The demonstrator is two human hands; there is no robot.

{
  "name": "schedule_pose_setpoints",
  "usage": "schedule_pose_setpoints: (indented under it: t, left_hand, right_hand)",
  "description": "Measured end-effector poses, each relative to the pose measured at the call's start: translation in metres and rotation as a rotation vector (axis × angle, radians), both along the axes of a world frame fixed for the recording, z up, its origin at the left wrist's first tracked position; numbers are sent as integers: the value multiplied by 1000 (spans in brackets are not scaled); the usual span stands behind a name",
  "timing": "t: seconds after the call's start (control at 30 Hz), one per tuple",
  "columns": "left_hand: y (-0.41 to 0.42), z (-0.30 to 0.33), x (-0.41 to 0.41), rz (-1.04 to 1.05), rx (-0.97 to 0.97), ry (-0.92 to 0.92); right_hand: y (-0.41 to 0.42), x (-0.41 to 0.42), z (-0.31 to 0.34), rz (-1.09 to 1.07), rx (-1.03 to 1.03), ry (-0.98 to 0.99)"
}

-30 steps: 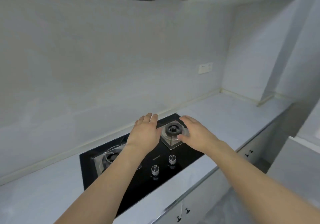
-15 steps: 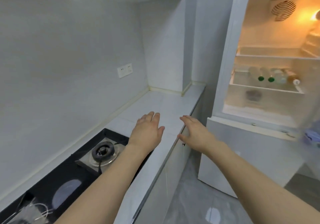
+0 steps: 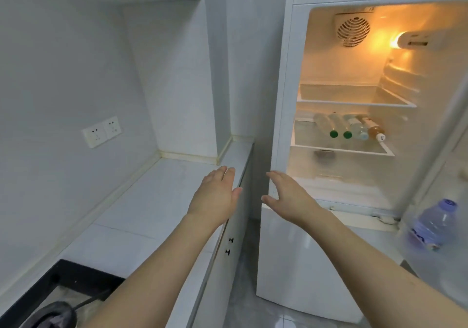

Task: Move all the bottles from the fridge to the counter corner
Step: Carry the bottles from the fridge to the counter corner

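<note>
The white fridge [image 3: 281, 99] stands open at the right with its inside lit. Several bottles [image 3: 349, 127] lie side by side on its lower glass shelf, two with green caps, one with amber liquid. Another clear bottle with a purple cap [image 3: 434, 223] stands in the door rack at the far right. The counter corner [image 3: 192, 160] lies left of the fridge. My left hand [image 3: 215, 196] hovers over the counter's right edge, fingers straight, holding nothing. My right hand [image 3: 286, 196] is stretched out in front of the fridge's lower part, also empty.
A black gas hob [image 3: 60, 292] sits at the lower left of the counter. A double wall socket [image 3: 101, 131] is on the left wall. Below the counter edge is a cabinet with small black knobs [image 3: 229, 245]. Grey floor lies between cabinet and fridge.
My view has swung right from the hob to the open fridge. Both hands stay outstretched and empty; the fridge and its bottles now appear closer.
</note>
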State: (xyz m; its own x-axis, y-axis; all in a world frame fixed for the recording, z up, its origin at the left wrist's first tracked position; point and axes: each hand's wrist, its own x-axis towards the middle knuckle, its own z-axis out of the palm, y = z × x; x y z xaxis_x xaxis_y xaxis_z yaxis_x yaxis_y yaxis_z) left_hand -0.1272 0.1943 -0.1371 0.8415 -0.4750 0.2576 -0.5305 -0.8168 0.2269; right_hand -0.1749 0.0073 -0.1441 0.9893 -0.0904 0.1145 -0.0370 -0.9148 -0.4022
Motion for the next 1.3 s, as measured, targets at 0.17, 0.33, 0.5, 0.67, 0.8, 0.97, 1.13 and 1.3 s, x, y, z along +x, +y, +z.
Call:
schedule_pose_setpoints:
  t: [0.17, 0.33, 0.5, 0.67, 0.8, 0.97, 1.13, 1.3]
  left_hand:
    - [-67, 1, 51, -94, -46, 49]
    - [-154, -3, 87, -209, -67, 107]
    - [-230, 5, 118, -269, -106, 155]
    - [-298, 13, 160, -267, -139, 197]
    - [-353, 5, 188, -241, -194, 294]
    - [-403, -16, 225, -181, -218, 468]
    - [-450, -41, 276, -123, -212, 593]
    - [-496, -71, 306, -131, -296, 610]
  right_hand:
    - [-61, 33, -3, -124, 7, -19]
    - [-137, 62, -7, -234, 21, -20]
    - [-213, 95, -4, -320, 52, -62]
    - [-284, 124, 8, -412, 127, -152]
    - [-333, 150, -5, -492, 185, -184]
    - [-371, 186, -30, -592, 305, -207]
    - [-404, 231, -60, -670, 357, -214]
    - [-434, 269, -79, -689, 273, -185]
